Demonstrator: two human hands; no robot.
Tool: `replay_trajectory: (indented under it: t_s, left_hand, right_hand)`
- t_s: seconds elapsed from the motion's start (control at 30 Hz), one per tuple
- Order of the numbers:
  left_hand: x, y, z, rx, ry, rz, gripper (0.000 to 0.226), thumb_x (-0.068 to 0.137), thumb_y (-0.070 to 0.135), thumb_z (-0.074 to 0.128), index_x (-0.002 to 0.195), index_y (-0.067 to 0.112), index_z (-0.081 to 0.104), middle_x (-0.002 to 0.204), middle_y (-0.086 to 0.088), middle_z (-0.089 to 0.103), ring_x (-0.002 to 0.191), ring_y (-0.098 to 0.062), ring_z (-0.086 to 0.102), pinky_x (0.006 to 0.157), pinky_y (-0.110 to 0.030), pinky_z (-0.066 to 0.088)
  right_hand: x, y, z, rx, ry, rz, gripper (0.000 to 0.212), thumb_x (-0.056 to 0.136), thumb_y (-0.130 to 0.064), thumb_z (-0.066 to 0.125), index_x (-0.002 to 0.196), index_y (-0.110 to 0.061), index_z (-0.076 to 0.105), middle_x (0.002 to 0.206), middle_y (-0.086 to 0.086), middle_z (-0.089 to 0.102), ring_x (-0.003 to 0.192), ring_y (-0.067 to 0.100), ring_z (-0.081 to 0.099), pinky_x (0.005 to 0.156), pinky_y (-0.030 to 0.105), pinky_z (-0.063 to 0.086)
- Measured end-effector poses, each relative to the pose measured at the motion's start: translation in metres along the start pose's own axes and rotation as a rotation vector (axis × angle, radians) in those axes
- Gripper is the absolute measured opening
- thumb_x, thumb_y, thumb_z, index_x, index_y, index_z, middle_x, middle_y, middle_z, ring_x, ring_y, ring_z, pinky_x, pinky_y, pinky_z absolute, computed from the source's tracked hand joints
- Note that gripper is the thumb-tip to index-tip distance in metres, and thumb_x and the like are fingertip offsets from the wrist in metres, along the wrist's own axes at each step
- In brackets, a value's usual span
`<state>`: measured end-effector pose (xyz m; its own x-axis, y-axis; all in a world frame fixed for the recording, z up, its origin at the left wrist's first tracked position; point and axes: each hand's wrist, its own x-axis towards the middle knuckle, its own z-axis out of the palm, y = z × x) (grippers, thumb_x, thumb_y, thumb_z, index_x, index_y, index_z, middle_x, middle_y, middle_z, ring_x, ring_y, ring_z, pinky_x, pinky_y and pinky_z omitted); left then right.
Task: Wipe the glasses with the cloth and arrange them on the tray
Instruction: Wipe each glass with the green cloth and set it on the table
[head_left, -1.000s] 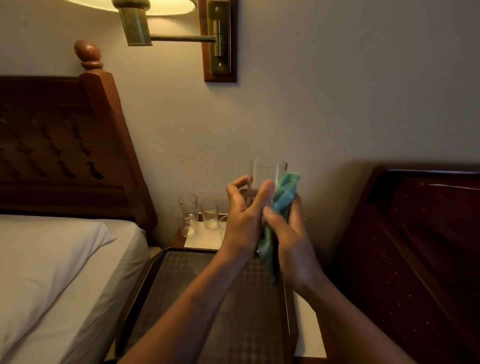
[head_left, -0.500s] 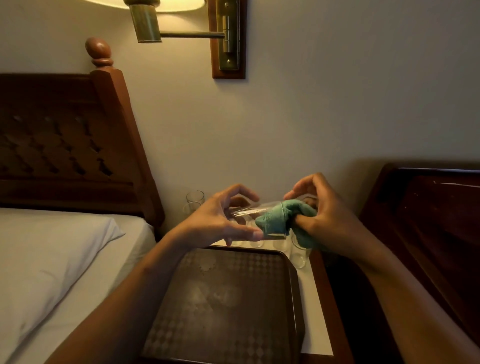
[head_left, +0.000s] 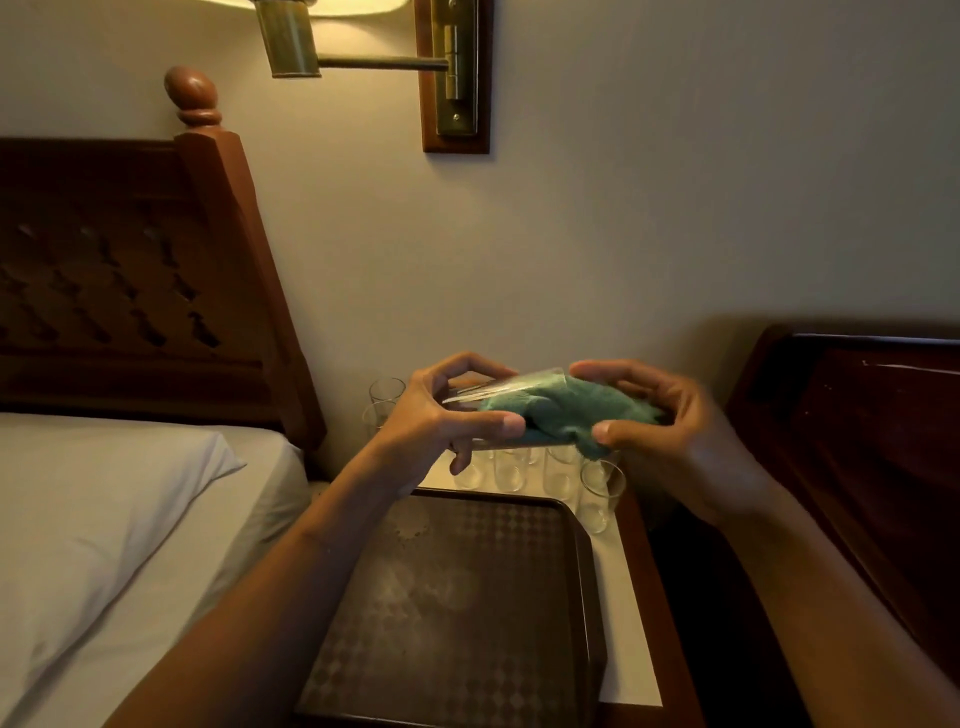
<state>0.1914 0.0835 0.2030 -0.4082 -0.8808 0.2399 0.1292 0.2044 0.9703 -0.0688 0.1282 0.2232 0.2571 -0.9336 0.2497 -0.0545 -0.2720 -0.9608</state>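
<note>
A clear glass (head_left: 483, 392) lies on its side in the air above the nightstand, its base end gripped by my left hand (head_left: 441, 415). My right hand (head_left: 660, 415) holds a green cloth (head_left: 561, 410), which is pushed into the glass's mouth and bunched around it. Below the hands a dark patterned tray (head_left: 467, 597) rests on the nightstand with nothing on it. Several more clear glasses (head_left: 597, 493) stand upright on the white surface behind the tray, partly hidden by my hands.
A bed with a white pillow (head_left: 104, 509) and a wooden headboard (head_left: 130, 280) is on the left. A second dark wooden headboard (head_left: 857, 441) stands at the right. A wall lamp (head_left: 363, 47) hangs overhead. The nightstand's wooden edge (head_left: 654, 597) runs beside the tray.
The glass went from upright to lying sideways between my hands. The cloth has gone further into its mouth, and my right hand has shifted right around it.
</note>
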Motion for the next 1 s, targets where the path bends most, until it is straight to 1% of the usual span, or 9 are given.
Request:
replay_trajectory:
  t_s: [0.13,0.23,0.33,0.5,0.57,0.63,0.8,0.9,1.0]
  left_hand:
    - [0.0,0.003,0.009,-0.121,0.05,-0.046,0.068,0.083,0.07,0.07,0.111,0.008,0.066,0.088,-0.022,0.066,0.052,-0.02,0.059,0.033,-0.018,0.041]
    - [0.002,0.008,0.025,-0.052,0.12,0.011,0.065,0.082,0.081,0.05,0.093,0.023,0.076,0.079,-0.013,0.07,0.055,-0.02,0.066,0.04,-0.021,0.049]
    - [0.001,0.006,0.037,0.074,0.189,0.256,0.06,0.088,0.078,0.05,0.089,0.025,0.078,0.089,-0.008,0.073,0.079,-0.026,0.073,0.06,-0.036,0.061]
    - [-0.002,0.0,0.037,0.51,0.2,0.647,0.055,0.11,0.048,0.039,0.102,0.004,0.072,0.089,-0.004,0.072,0.074,-0.021,0.071,0.051,-0.041,0.056]
    - [-0.003,0.003,0.035,0.35,0.199,0.46,0.053,0.108,0.049,0.042,0.1,0.005,0.072,0.088,-0.006,0.072,0.071,-0.018,0.072,0.048,-0.035,0.056]
    - [-0.002,0.008,0.032,0.046,0.167,0.046,0.055,0.106,0.057,0.043,0.091,0.014,0.073,0.078,-0.012,0.069,0.055,-0.02,0.064,0.037,-0.025,0.044]
    - [0.0,0.025,0.013,-0.192,-0.014,-0.548,0.064,0.102,0.064,0.044,0.085,0.01,0.075,0.081,-0.022,0.065,0.034,-0.014,0.044,0.029,-0.014,0.026]
    - [0.0,0.032,0.015,-0.215,-0.054,-0.67,0.069,0.103,0.059,0.042,0.09,0.0,0.075,0.081,-0.027,0.069,0.032,-0.013,0.042,0.028,-0.013,0.022]
    - [-0.001,0.029,0.028,-0.117,0.137,-0.45,0.06,0.106,0.059,0.04,0.091,0.007,0.068,0.075,-0.02,0.067,0.036,-0.016,0.047,0.03,-0.016,0.028]
  right_hand:
    - [0.005,-0.002,0.018,-0.204,0.224,-0.093,0.034,0.074,-0.01,0.088,0.105,-0.013,0.074,0.101,0.002,0.078,0.094,0.017,0.077,0.074,0.027,0.063]
    - [0.006,0.0,0.029,-0.148,0.236,-0.116,0.023,0.074,-0.012,0.088,0.095,-0.015,0.079,0.094,-0.001,0.081,0.087,0.014,0.079,0.068,0.021,0.062]
    - [0.004,0.0,0.034,-0.04,0.242,-0.001,0.025,0.071,-0.024,0.084,0.093,-0.013,0.078,0.092,0.002,0.082,0.085,0.016,0.08,0.061,0.019,0.06]
    - [0.001,-0.002,0.032,0.37,0.131,0.353,0.032,0.074,-0.023,0.074,0.098,-0.002,0.074,0.076,0.007,0.075,0.039,0.005,0.048,0.036,0.013,0.036]
    - [0.0,-0.006,0.028,0.434,0.106,0.375,0.036,0.075,-0.021,0.075,0.103,0.001,0.074,0.077,0.01,0.073,0.037,0.004,0.039,0.034,0.012,0.032]
    - [-0.001,-0.008,0.028,0.366,0.129,0.278,0.041,0.072,-0.025,0.082,0.104,0.0,0.075,0.079,0.011,0.072,0.041,0.005,0.044,0.038,0.013,0.04]
    - [-0.004,-0.002,0.031,-0.119,0.176,-0.436,0.015,0.077,0.008,0.083,0.09,0.003,0.077,0.091,0.015,0.078,0.08,0.017,0.078,0.064,0.025,0.063]
    - [-0.003,0.004,0.028,-0.399,0.155,-0.686,0.018,0.081,0.007,0.083,0.093,-0.003,0.077,0.1,0.011,0.078,0.096,0.015,0.078,0.078,0.027,0.064]
    - [-0.001,0.003,0.032,-0.398,0.21,-0.614,0.016,0.083,0.001,0.083,0.095,-0.008,0.078,0.096,-0.009,0.079,0.09,0.007,0.078,0.072,0.023,0.064]
